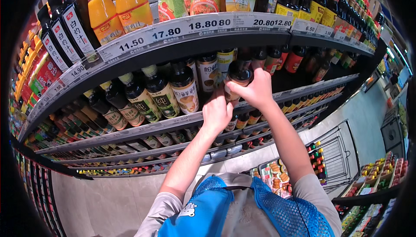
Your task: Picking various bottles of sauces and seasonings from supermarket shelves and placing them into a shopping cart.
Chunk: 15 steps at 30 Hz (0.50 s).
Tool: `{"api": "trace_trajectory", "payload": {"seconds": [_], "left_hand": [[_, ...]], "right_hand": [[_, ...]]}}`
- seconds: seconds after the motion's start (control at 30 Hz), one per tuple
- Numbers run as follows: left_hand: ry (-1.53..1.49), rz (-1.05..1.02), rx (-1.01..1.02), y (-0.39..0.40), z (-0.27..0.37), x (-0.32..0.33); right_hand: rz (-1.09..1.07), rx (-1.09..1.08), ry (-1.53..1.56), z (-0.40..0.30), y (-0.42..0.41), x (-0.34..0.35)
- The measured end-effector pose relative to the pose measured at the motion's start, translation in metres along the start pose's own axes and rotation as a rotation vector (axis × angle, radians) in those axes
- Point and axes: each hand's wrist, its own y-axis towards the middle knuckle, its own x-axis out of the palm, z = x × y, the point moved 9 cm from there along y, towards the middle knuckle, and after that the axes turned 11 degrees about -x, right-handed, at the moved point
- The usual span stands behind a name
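Both my hands are on one dark sauce bottle (240, 73) with a pale label, at the front of a shelf. My left hand (217, 111) grips its lower part from the left. From the right, my right hand (259, 87) wraps it, thumb across the front and index finger pointing up beside it. The bottle's base is hidden behind my fingers. Just left of it stand a bottle with a white mushroom-picture label (184, 89) and a similar one (207, 71) further back. Red-labelled bottles (294, 60) stand to the right, behind my right hand.
Over my hands juts the upper shelf's edge with price tags (169, 34), carrying yellow bottles (133, 5) and tall black ones (76, 26). Lower shelves (182, 151) hold more bottles. A wire shopping cart (338, 152) stands at right, near a display of jars (377, 172).
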Motion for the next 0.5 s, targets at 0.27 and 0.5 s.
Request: {"api": "trace_trajectory", "payload": {"seconds": [0.27,0.5], "left_hand": [[0.078,0.004,-0.035,0.002,-0.002,0.002],[0.04,0.041,-0.049,0.0,0.001,-0.004]], "right_hand": [[-0.037,0.127,0.01,0.019,0.003,0.014],[-0.016,0.093,0.125,0.019,0.001,0.018]]}}
